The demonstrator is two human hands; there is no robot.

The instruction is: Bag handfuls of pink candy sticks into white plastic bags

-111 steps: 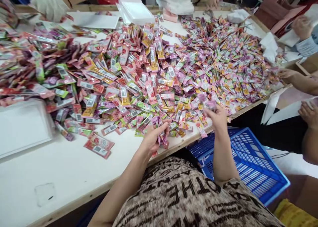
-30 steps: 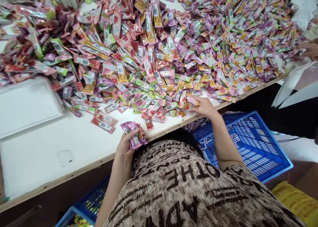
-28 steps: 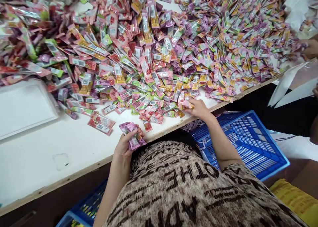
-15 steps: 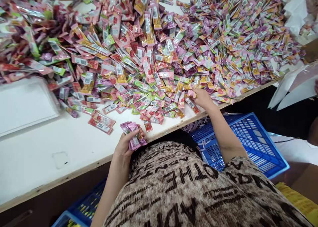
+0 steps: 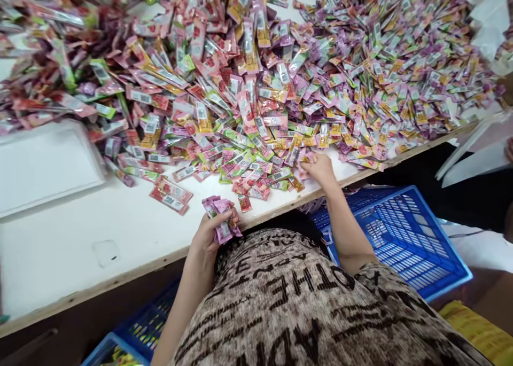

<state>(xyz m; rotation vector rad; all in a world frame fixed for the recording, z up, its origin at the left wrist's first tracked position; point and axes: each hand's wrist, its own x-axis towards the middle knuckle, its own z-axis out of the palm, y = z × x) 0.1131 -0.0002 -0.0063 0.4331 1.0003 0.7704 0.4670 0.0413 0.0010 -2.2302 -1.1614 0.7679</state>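
Note:
A huge heap of small colourful sachets (image 5: pixel 256 77) covers the white table (image 5: pixel 100 238). At the table's near edge my left hand (image 5: pixel 208 232) is closed around a bundle of purple sachets (image 5: pixel 222 219). My right hand (image 5: pixel 318 168) rests on the front fringe of the heap, its fingers curled onto a pink sachet (image 5: pixel 306 156) there. Whether that sachet is lifted I cannot tell.
A white tray (image 5: pixel 44 165) lies at the left of the table. A blue plastic crate (image 5: pixel 396 238) stands below the table edge on my right, another blue crate (image 5: pixel 128 339) below on my left. White paper bags (image 5: pixel 473 152) lie at the far right.
My right hand drew back a little towards me along the heap's front edge and curled onto a pink sachet. My left hand kept its purple bundle in the same place.

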